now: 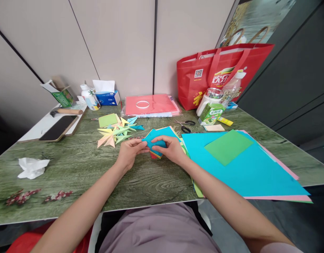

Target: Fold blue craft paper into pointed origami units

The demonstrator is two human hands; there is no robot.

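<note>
Both my hands meet over the middle of the green wood-grain table [72, 175]. My left hand [130, 151] pinches the left end of a small folded blue paper piece [154, 141]. My right hand [170, 148] has its fingers closed on the right side of the same blue piece. Under the hands lies a small stack of coloured paper squares [167, 133]. Just to the left sits a cluster of folded pastel paper points [114, 133] in yellow, peach, green and blue.
Large blue sheets [243, 172] with a green square [228, 146] lie at the right, over pink and green sheets. Scissors [186, 125], a glue stick [225, 121], a green carton [211, 113], jar, red bag [217, 73] and pink paper pack [151, 104] stand behind. A crumpled tissue [32, 167], phone [58, 128] and tissue box [107, 96] are left.
</note>
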